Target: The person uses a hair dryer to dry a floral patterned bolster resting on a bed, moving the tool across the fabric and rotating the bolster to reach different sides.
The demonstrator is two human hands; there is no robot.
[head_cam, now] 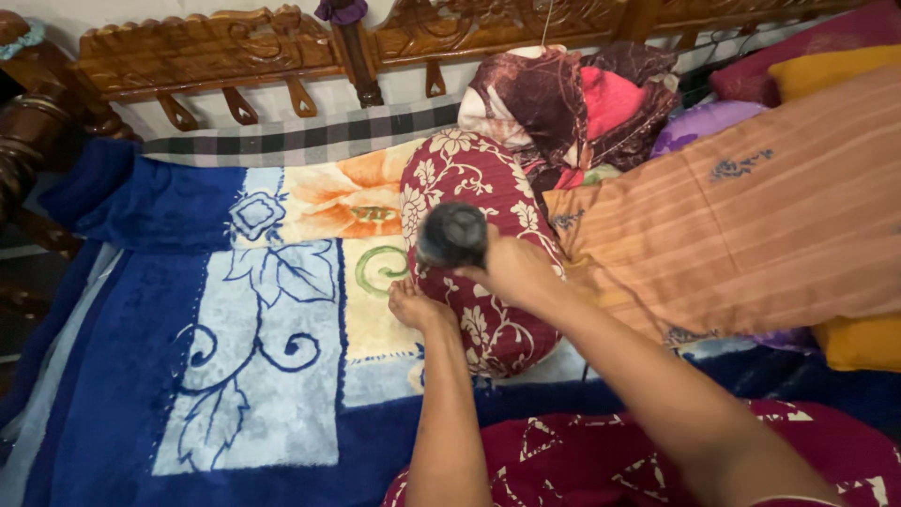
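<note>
Right hand [511, 272] fingers clamped on dark round brush [452, 235], left hand [418, 308] flat against floral bolster [469, 178]

Maroon floral bolster [479, 253] lengthwise on blue blanket [141, 376]

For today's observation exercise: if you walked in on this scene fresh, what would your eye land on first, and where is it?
First, the maroon bolster with white flowers at the centre of the bed, with the left hand pressed against its side and the right hand holding a dark, blurred round object above it. Next, the blue floral blanket spread across the left, and the striped orange pillow lying to the right.
</note>
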